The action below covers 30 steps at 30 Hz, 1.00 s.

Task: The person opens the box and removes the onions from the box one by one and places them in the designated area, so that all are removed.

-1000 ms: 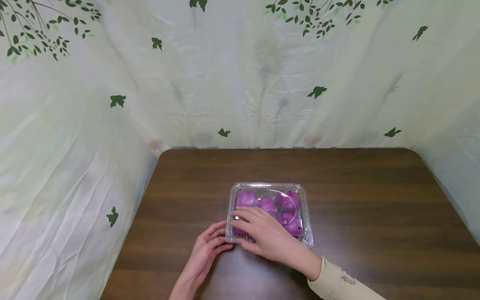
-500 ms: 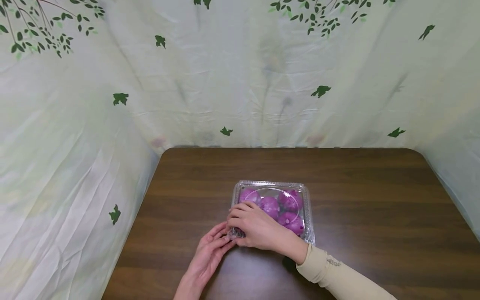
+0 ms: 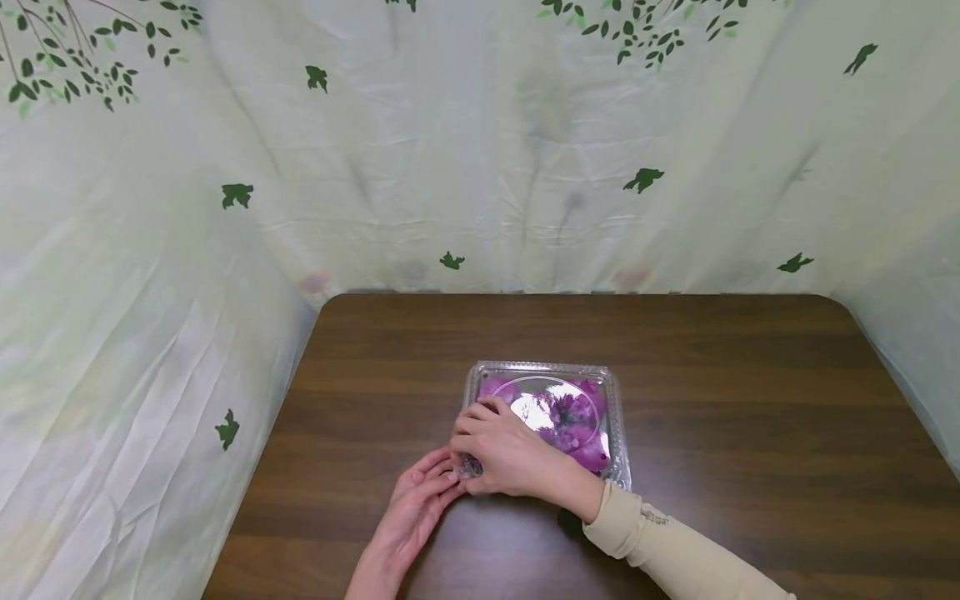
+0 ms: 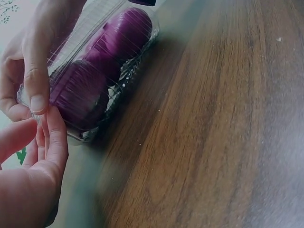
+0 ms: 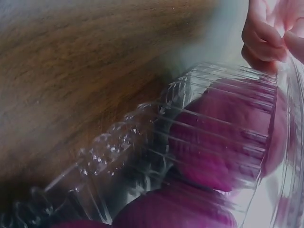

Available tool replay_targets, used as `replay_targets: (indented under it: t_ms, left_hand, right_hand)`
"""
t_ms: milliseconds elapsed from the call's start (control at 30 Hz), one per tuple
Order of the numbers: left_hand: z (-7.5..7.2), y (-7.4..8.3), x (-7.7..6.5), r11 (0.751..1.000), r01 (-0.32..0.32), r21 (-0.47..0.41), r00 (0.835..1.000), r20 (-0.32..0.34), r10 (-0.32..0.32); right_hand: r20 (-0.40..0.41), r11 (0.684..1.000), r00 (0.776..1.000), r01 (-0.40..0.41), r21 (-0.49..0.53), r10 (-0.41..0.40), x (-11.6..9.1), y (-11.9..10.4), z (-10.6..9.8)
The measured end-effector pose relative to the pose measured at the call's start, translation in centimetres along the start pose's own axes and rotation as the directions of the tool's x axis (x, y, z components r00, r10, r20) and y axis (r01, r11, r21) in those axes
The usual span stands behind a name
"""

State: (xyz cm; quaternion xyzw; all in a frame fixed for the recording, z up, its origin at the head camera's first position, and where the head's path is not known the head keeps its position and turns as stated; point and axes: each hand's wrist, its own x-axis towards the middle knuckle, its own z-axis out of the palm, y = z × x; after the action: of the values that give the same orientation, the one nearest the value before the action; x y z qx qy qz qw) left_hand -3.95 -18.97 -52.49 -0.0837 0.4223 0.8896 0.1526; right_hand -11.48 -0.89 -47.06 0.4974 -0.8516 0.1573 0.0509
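Observation:
A clear plastic clamshell box [image 3: 617, 425] holds several round purple things [image 5: 223, 137], of a kind I cannot tell through the ridged plastic. It sits on the wooden table. My left hand [image 3: 412, 512] pinches the rim at the box's near left corner between thumb and fingers. My right hand [image 3: 510, 450] reaches over the lid and grips that same corner, its thumb on the near side and its fingers bent over the left edge. In the left wrist view the right thumb [image 4: 37, 90] meets the left fingertips at the rim. The corner itself is mostly hidden by both hands.
The brown table [image 3: 750, 400] stretches out around the box on every side. Behind it and at both sides hangs a pale cloth [image 3: 487, 167] printed with leaves and birds.
The right hand has moved from lying across the lid to gripping the near left corner. A bright glare has appeared on the lid. The left hand has stayed at the corner.

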Motion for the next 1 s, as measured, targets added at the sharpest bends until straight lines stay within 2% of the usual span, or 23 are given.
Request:
replay_targets:
  t_ms: [100, 300, 600, 1000]
  left_hand:
    - [-0.13, -0.07, 0.03, 1.0, -0.009, 0.018, 1.0, 0.009, 0.009]
    - [-0.1, -0.11, -0.06, 0.999, -0.024, 0.026, 1.0, -0.014, 0.025]
    - [0.06, -0.45, -0.06, 0.997, -0.071, 0.034, 0.997, 0.027, 0.07]
    - [0.55, -0.46, -0.04, 0.995, -0.079, 0.061, 0.991, -0.105, 0.085]
  right_hand:
    - [0.001, 1.0, 1.0, -0.002, 0.005, 0.002, -0.04, -0.01, 0.07]
    - [0.001, 0.998, 1.0, 0.017, 0.061, -0.017, -0.06, 0.08, 0.1]
    - [-0.034, 0.993, 0.998, 0.053, 0.106, -0.05, 0.15, 0.37, 0.29]
    - [-0.056, 0.988, 0.998, 0.046, 0.149, -0.038, 0.22, 0.34, 0.07]
